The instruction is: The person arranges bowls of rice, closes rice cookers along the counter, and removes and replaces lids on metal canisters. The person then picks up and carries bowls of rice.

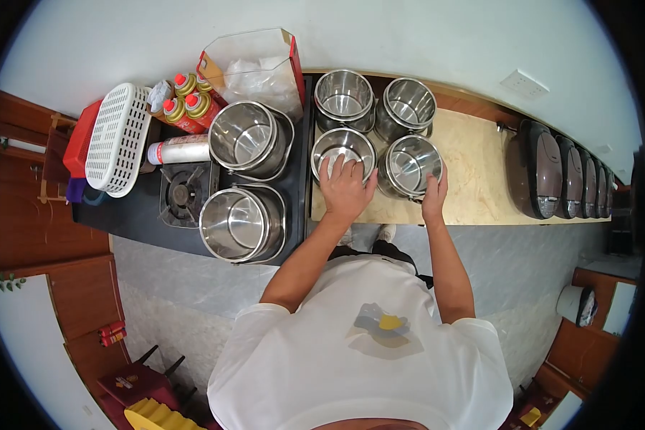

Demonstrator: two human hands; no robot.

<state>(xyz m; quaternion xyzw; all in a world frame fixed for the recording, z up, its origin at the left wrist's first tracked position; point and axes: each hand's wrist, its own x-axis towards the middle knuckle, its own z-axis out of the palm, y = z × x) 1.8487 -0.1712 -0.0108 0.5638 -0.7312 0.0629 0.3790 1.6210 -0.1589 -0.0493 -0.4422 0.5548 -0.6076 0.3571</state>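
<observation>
Two stainless steel pots stand side by side on the wooden counter, close to my body. Across the near rim of the left pot lies my left hand, its fingers spread and reaching over the opening, the thumb beside the rim. At the right side of the other pot, my right hand grips the rim between thumb and fingers. Directly behind these are two more steel pots, a back left pot and a back right pot. Wire handles hang at their sides.
On the dark left counter are two larger steel pots, a gas burner, several gas canisters, a white basket and a clear box. Several brown appliances line the right end.
</observation>
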